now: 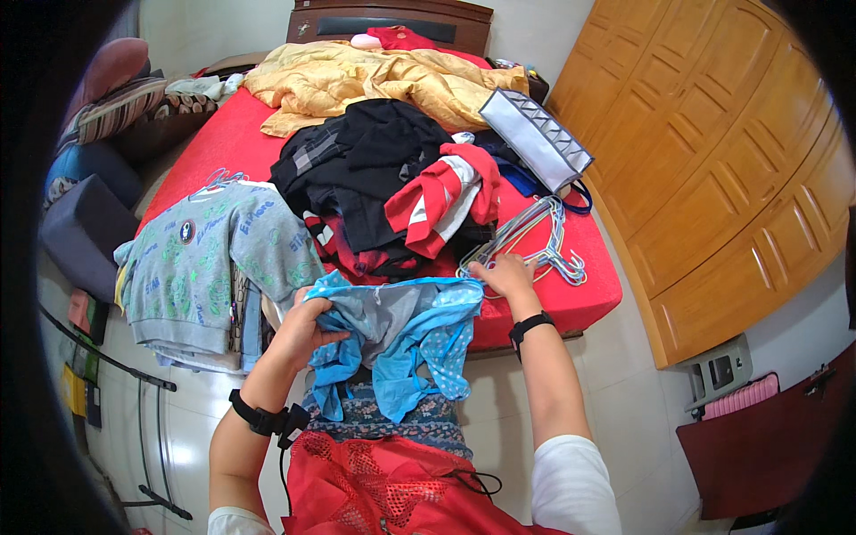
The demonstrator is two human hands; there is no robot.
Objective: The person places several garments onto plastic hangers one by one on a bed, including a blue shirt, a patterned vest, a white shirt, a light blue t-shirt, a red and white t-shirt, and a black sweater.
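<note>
Hands at the near edge of a red-covered bed [223, 143]. Left hand [303, 332] is closed around a bunched fold of a light blue garment [419, 330], holding it up in front of the body. Right hand [504, 275] rests on the bed edge at a bundle of pale wire hangers [544, 241]; fingers look curled over one, though whether it is actually gripped I cannot tell from this angle.

Risks, as judged from here: the hangers lie tangled together, so lifting one could drag the rest off the mattress to the floor. The garment hangs from a single fistful, and its loose lower part could slip or snag on a hook.

Garment: thin, soft, light blue with small white dots, a grey panel near the top, crumpled and drooping toward the near side, partly over the bed edge.

Farther on the bed: a heap of black and red clothes [383, 178], a yellow quilt [374, 80] far, a grey-green sweatshirt [205, 259] on a hanger at left. Wooden wardrobe [713, 152] at right.
</note>
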